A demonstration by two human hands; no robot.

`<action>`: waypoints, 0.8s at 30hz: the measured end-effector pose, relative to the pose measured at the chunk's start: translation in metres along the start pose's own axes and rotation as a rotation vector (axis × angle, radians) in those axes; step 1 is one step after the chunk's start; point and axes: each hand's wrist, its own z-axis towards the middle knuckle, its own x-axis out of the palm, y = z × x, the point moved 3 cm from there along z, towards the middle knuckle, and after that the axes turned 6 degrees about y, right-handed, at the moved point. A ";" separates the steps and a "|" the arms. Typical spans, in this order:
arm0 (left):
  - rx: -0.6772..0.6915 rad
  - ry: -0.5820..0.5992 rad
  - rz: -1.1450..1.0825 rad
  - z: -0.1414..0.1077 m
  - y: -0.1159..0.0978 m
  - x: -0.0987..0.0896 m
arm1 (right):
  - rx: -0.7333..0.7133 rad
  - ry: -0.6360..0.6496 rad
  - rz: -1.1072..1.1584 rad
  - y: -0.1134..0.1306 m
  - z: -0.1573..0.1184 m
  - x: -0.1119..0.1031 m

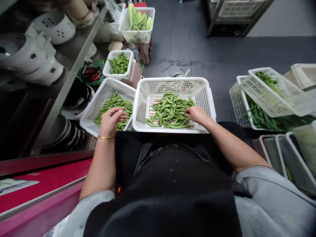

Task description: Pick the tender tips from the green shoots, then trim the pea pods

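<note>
A white perforated basket (211,102) in front of my lap holds a loose pile of green pea pods (170,110). At the right side of that pile, my right hand (195,114) is closed, its fingertips pinched on a pea pod at the edge. My left hand (112,119), with a gold bangle at the wrist, hovers over a second white basket (87,115) to the left. Its fingers are stretched out and slightly apart, and no item shows in them. More pea pods (113,104) lie in this tilted basket, partly hidden by the hand.
Beyond the left basket stands a small white basket of greens (106,69), and farther off a basket of long green vegetables (137,35). A metal shelf with white pots (53,29) borders my left. Stacked baskets (271,95) with leafy greens stand right.
</note>
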 end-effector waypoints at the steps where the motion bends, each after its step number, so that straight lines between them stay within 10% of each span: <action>1: -0.014 0.118 -0.019 -0.015 -0.003 0.025 | -0.044 -0.026 0.124 0.005 -0.011 -0.005; 4: -0.176 0.412 -0.102 -0.056 0.002 0.098 | -0.234 0.049 0.599 0.033 -0.051 -0.009; 8: -0.208 0.450 -0.300 -0.080 0.014 0.151 | -0.418 0.248 0.910 0.074 -0.090 0.002; 16: -0.375 0.678 -0.376 -0.098 0.001 0.146 | -0.469 0.008 1.173 0.076 -0.093 -0.025; 24: -0.358 0.760 -0.461 -0.106 0.002 0.148 | -0.609 0.039 1.032 0.088 -0.096 -0.029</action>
